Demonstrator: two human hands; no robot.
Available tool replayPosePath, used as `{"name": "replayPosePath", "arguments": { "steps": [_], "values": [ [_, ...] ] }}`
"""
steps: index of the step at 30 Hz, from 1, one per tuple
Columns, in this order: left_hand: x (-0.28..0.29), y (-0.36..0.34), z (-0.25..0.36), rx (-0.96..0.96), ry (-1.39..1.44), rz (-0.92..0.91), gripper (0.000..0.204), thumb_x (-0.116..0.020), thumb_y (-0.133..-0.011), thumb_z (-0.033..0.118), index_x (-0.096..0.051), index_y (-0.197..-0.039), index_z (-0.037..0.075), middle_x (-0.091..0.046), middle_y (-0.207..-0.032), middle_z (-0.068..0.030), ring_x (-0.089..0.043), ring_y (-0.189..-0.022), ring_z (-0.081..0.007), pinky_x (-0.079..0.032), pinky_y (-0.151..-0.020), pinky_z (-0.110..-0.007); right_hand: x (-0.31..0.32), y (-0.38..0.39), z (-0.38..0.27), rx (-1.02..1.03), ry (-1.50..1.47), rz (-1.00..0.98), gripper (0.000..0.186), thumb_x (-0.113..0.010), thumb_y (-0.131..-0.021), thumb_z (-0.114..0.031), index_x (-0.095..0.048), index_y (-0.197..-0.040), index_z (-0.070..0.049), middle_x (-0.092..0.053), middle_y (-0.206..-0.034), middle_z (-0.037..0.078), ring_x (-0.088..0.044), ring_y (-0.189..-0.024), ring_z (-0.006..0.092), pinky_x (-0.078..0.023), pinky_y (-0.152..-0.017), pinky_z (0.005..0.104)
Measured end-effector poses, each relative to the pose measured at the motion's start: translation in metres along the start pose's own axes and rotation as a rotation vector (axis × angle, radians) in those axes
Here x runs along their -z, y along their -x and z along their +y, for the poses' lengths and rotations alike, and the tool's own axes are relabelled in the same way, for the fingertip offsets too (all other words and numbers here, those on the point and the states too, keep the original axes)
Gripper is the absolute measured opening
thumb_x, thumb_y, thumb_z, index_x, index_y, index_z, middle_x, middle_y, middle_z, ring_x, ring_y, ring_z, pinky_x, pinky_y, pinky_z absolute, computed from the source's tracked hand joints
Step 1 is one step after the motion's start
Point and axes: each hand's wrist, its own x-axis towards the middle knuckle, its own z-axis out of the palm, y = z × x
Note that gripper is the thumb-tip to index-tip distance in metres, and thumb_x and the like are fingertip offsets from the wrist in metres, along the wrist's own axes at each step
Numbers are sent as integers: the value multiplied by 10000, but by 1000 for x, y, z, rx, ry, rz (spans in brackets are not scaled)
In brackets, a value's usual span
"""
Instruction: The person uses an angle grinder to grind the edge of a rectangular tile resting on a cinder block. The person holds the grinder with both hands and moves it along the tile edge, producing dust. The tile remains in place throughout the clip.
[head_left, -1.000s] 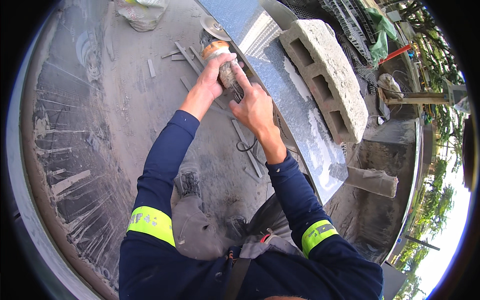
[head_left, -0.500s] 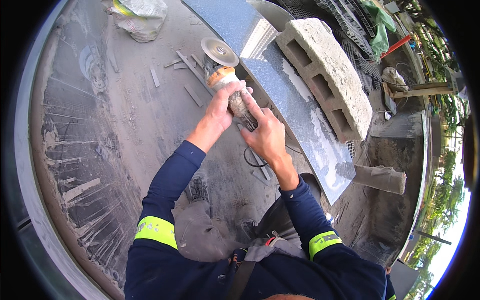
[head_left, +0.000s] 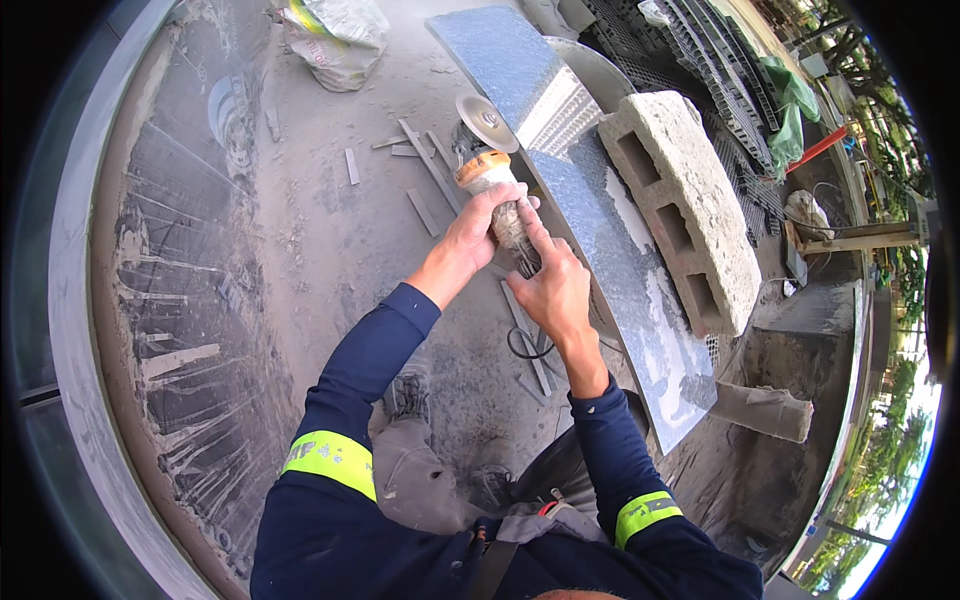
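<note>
Both my hands grip a dusty angle grinder [head_left: 510, 222] with an orange collar and a round metal disc [head_left: 487, 123] at its far end. My left hand [head_left: 478, 232] wraps round the body just behind the collar. Behind it, my right hand [head_left: 553, 285] holds the rear part, its index finger stretched along the casing. The disc is close to the left edge of a grey-blue speckled stone slab [head_left: 590, 225]; whether it touches cannot be made out. On the slab lies a rough concrete block [head_left: 690, 215] with three rectangular hollows.
Thin cut strips [head_left: 422, 212] are scattered over the dusty floor, and a black cable [head_left: 527, 345] loops beneath my right hand. A crumpled sack [head_left: 335, 45] stands at the far left. Plastic grating [head_left: 715, 70] and green cloth [head_left: 790, 110] lie beyond the block. A wrapped cylinder [head_left: 765, 412] is at right.
The whole view has shifted, so everything appears further right and lower. The grinder is still in both hands, and its disc stays near the slab's edge.
</note>
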Motion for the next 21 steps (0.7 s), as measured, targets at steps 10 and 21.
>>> {"name": "replayPosePath", "arguments": {
  "steps": [10,21],
  "values": [
    [9,-38,31,5,-4,29,336,-829,-881,245,-629,-1120,122,-673,-1000,-41,-720,-997,-224,-631,-864,-424,-12,-37,-7,4,37,-1,923,-759,-719,-144,-499,-1588,-316,-702,-930,206,-724,-894,412,-586,-848,500],
    [-14,22,-14,8,14,32,338,-815,-894,236,-635,-1130,75,-700,-1058,-79,-719,-1035,-216,-603,-943,-398,7,25,5,12,-23,13,930,-781,-711,-129,-509,-1581,-313,-689,-968,164,-722,-858,394,-608,-779,502]
  ]
}}
